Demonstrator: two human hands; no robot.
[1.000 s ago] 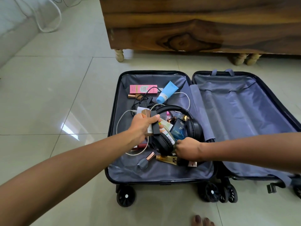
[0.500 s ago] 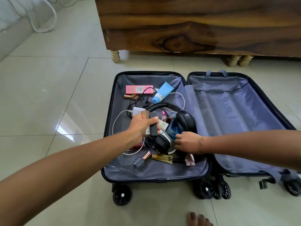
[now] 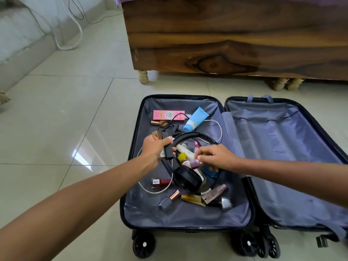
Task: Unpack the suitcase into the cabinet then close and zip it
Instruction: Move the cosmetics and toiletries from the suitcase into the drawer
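Fingers (image 3: 200, 154) of right hand (image 3: 216, 157) pinch what looks like a small bottle (image 3: 194, 163).

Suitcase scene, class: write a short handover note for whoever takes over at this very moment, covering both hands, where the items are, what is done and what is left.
Left hand: grips a bundle of small items, among them a black stick-shaped piece and a tan box.
Right hand: pinches a small mauve-capped bottle above the pile.
Suitcase: lies open on the floor. Its left half holds black headphones, a pink box, a blue tube, nail polishes and cables; its right half shows only lining.
Done: suitcase opened, a few items in the hands.
Left: move everything to the cabinet, then close and zip it.
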